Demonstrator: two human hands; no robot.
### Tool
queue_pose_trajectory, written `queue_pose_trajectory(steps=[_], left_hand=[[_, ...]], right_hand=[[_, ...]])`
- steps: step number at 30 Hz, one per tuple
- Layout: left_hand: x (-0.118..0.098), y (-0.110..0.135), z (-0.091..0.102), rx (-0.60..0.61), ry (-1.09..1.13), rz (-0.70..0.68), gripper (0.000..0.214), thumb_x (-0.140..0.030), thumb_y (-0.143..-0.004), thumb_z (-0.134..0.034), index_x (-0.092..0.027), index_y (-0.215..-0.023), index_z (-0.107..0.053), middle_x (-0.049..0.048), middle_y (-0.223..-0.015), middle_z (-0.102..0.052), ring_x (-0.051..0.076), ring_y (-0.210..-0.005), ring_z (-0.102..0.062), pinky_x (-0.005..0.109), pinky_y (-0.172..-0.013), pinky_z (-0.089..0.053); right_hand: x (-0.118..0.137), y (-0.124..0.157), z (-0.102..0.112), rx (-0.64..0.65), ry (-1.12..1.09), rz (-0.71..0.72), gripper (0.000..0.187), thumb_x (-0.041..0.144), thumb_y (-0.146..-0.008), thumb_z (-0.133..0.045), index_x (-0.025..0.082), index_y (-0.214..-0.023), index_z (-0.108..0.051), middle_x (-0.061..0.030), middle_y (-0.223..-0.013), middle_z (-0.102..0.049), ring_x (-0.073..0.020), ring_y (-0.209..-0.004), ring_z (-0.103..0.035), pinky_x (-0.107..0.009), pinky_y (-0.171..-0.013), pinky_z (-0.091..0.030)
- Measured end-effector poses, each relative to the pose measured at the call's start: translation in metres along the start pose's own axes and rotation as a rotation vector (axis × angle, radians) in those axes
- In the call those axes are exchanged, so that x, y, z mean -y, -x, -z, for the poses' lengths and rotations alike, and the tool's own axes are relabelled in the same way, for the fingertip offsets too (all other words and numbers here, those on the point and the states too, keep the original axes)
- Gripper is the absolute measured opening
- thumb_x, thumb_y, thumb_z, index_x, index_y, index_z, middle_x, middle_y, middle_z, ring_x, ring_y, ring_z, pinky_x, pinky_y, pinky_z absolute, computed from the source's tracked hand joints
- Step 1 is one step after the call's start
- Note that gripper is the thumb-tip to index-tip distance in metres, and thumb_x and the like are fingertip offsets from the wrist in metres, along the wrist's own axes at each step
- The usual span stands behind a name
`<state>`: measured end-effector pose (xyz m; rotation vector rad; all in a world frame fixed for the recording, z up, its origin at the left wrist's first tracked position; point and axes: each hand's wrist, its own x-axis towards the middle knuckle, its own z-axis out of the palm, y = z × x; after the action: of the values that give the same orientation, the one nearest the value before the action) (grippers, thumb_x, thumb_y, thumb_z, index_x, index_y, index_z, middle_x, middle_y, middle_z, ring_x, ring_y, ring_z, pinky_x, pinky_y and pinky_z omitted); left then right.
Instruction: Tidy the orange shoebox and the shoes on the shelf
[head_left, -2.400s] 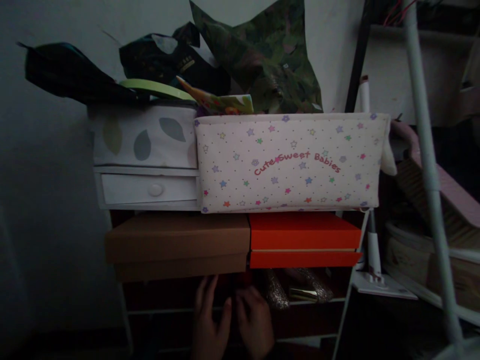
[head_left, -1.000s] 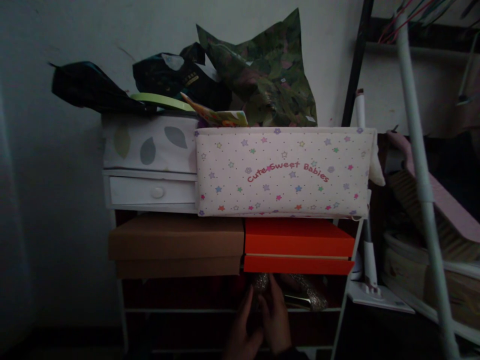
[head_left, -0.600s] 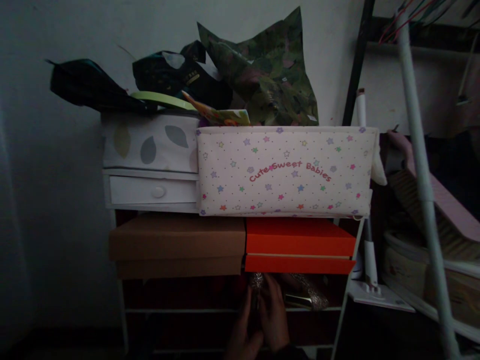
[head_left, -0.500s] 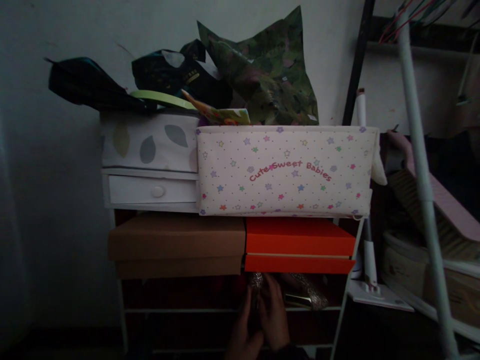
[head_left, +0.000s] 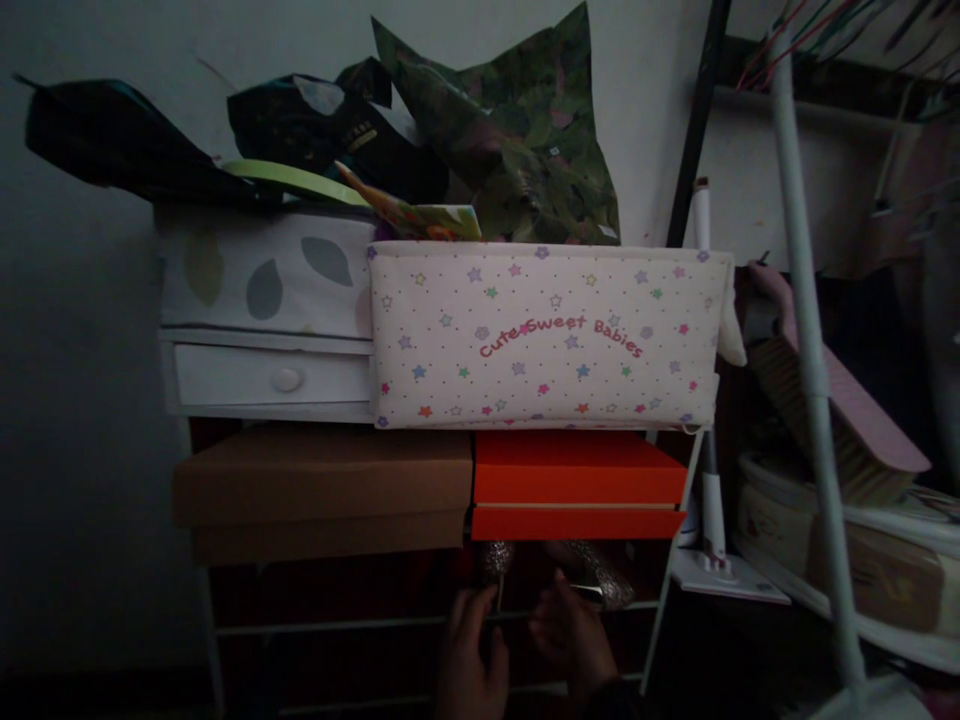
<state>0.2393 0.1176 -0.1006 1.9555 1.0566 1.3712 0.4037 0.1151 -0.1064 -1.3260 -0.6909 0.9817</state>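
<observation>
Currently my left hand (head_left: 466,650) and right hand (head_left: 574,640) reach under the flat orange cardboard box (head_left: 574,483), at the glittery silver shoes (head_left: 592,580) stowed there. Too dark: can't tell grip.

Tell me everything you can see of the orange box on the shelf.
The orange box is flat and rectangular, seemingly cardboard, its lid shut with a pale seam along the front. It lies level on the rack, pressed beside a brown box, and a star-printed fabric bin rests on top. Glittery shoes sit just beneath it. The left hand and right hand are lower and do not touch it.
</observation>
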Motion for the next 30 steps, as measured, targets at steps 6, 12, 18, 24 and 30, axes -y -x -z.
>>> queue_pose_trajectory(steps=[6,12,18,24,30], left_hand=[[0.003,0.007,-0.019,0.194,-0.022,-0.122,0.054,-0.015,-0.079,-0.048,-0.020,-0.132,-0.049,0.0135,-0.138,-0.050,0.028,-0.128,-0.046,0.043,-0.106,-0.040],[0.030,0.014,-0.057,0.386,-0.055,-0.271,0.086,-0.004,-0.065,-0.053,-0.022,-0.145,-0.028,0.0100,-0.155,-0.025,0.029,-0.142,-0.022,0.047,-0.114,-0.027],[0.044,0.014,-0.082,0.391,-0.029,-0.323,0.092,-0.009,-0.063,-0.058,-0.024,-0.146,-0.023,0.0093,-0.157,-0.017,0.030,-0.143,-0.016,0.047,-0.114,-0.024],[0.035,0.012,-0.082,0.409,0.042,-0.285,0.094,-0.015,-0.066,-0.061,-0.024,-0.147,-0.016,0.0086,-0.159,-0.008,0.030,-0.144,-0.007,0.047,-0.115,-0.019],[0.054,0.005,-0.104,0.490,0.088,-0.186,0.089,-0.028,-0.072,-0.063,-0.016,-0.147,-0.016,0.0125,-0.157,-0.004,0.030,-0.144,-0.003,0.046,-0.116,-0.013]], right_hand=[[-0.018,-0.015,0.040,-0.002,-0.343,-0.254,0.061,0.073,-0.071,-0.049,0.018,-0.098,-0.051,-0.0208,-0.119,-0.059,-0.0253,-0.101,-0.066,-0.034,-0.086,-0.053],[-0.019,-0.032,0.057,-0.084,-0.433,-0.307,0.071,0.067,-0.057,-0.069,0.014,-0.103,-0.054,-0.0181,-0.121,-0.059,-0.0277,-0.112,-0.060,-0.033,-0.086,-0.053],[-0.018,-0.035,0.054,-0.132,-0.508,-0.321,0.061,0.057,-0.055,-0.077,0.015,-0.096,-0.059,-0.0107,-0.102,-0.068,-0.0212,-0.095,-0.065,-0.028,-0.076,-0.055],[-0.018,-0.033,0.050,-0.191,-0.512,-0.229,0.054,0.056,-0.057,-0.075,0.019,-0.093,-0.062,-0.0048,-0.079,-0.069,-0.0174,-0.074,-0.067,-0.028,-0.070,-0.055],[-0.019,-0.025,0.030,-0.220,-0.415,-0.008,0.053,0.056,-0.058,-0.072,0.019,-0.093,-0.058,-0.0049,-0.083,-0.070,-0.0214,-0.078,-0.068,-0.033,-0.068,-0.055]])
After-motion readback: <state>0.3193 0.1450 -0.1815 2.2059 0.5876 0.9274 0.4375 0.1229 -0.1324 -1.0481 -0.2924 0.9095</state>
